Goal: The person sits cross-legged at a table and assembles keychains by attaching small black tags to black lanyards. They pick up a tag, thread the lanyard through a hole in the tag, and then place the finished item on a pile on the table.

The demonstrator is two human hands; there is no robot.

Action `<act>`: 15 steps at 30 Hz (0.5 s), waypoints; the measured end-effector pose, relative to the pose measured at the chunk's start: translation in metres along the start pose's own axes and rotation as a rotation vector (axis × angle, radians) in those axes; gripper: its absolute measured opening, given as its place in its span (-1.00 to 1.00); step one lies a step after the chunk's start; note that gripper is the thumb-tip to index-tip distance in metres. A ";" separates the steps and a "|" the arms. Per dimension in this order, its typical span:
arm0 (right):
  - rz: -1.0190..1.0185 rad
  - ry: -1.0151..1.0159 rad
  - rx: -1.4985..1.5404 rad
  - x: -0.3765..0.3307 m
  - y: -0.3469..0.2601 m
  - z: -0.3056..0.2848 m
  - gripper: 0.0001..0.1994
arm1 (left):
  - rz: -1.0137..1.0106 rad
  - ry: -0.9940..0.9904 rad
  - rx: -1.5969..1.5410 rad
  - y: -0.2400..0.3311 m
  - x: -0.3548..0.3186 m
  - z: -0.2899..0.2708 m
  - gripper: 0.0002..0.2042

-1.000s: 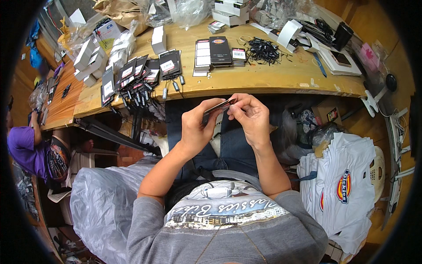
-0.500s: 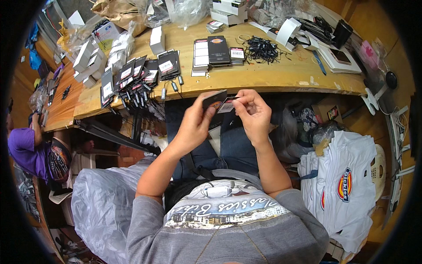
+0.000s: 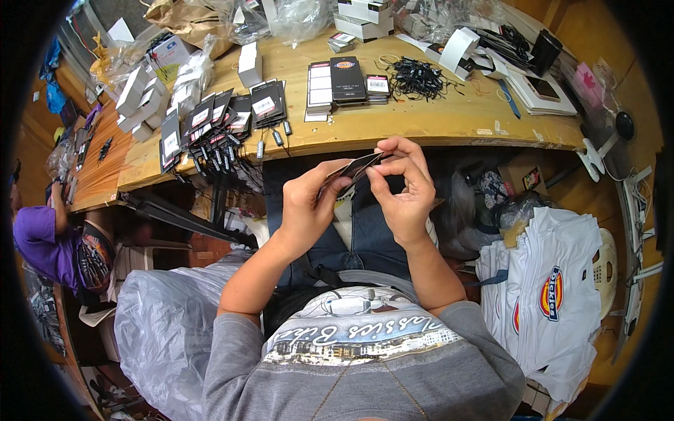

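Observation:
Between my hands, just beyond the table's near edge, are black hang tags [image 3: 359,165] tilted on edge. My left hand [image 3: 309,203] is closed on them, thumb against the near face. The right hand [image 3: 406,193] pinches their far right end between thumb and fingers. How many cards lie together there I cannot make out. On the table ahead stand a stack of black tags [image 3: 348,81], a stack of white cards [image 3: 319,88], a stack of small labels [image 3: 378,85] and a heap of black tag strings [image 3: 418,77]. Strung tags [image 3: 228,123] lie piled to the left, their cords hanging over the edge.
White boxes [image 3: 250,64] and clear plastic bags [image 3: 302,17] crowd the table's back. A phone [image 3: 543,88] rests on a white pad at the right. Folded white shirts [image 3: 537,295] are piled at my right, a large plastic bag [image 3: 161,337] at my left. A person in purple [image 3: 45,235] sits far left.
My hands have drawn together and the small label in my right fingers has turned in against the black tag. The label's printed face no longer shows.

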State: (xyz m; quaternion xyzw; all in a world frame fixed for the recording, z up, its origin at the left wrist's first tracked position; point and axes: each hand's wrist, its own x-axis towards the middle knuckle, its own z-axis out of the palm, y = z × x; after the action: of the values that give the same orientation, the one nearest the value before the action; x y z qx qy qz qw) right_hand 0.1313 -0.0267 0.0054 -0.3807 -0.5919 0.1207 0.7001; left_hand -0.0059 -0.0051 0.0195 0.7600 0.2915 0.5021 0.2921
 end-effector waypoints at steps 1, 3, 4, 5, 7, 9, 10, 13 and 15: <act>-0.005 -0.003 0.013 -0.001 0.001 0.000 -0.89 | 0.045 -0.016 0.021 -0.001 0.000 0.000 -0.78; 0.066 -0.021 0.133 -0.002 0.004 0.001 -0.89 | 0.134 -0.048 0.065 -0.004 0.000 -0.002 -0.76; 0.103 -0.031 0.193 -0.003 0.005 0.002 -0.90 | 0.157 -0.067 0.092 -0.005 0.001 -0.004 -0.76; 0.136 -0.035 0.240 -0.004 0.007 0.002 -0.90 | 0.180 -0.086 0.119 -0.005 0.001 -0.005 -0.76; 0.206 -0.044 0.332 -0.006 0.010 0.002 -0.90 | 0.186 -0.113 0.115 -0.004 0.003 -0.006 -0.77; 0.146 -0.055 0.211 -0.005 0.008 0.000 -0.89 | 0.153 -0.128 0.052 -0.003 0.006 -0.006 -0.79; 0.114 -0.060 0.154 -0.004 0.007 0.000 -0.89 | 0.144 -0.117 0.038 -0.007 0.007 -0.006 -0.82; -0.018 -0.067 0.001 -0.003 -0.002 0.002 -0.88 | -0.081 0.011 -0.152 -0.008 0.004 -0.004 -0.86; -0.102 -0.055 -0.103 -0.003 -0.003 0.002 -0.86 | -0.177 0.089 -0.347 -0.002 0.004 0.000 -0.88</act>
State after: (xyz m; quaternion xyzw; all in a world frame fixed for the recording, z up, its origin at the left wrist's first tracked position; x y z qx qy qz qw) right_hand 0.1274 -0.0301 0.0052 -0.3821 -0.6351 0.0645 0.6682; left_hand -0.0047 -0.0004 0.0205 0.6469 0.2788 0.5502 0.4483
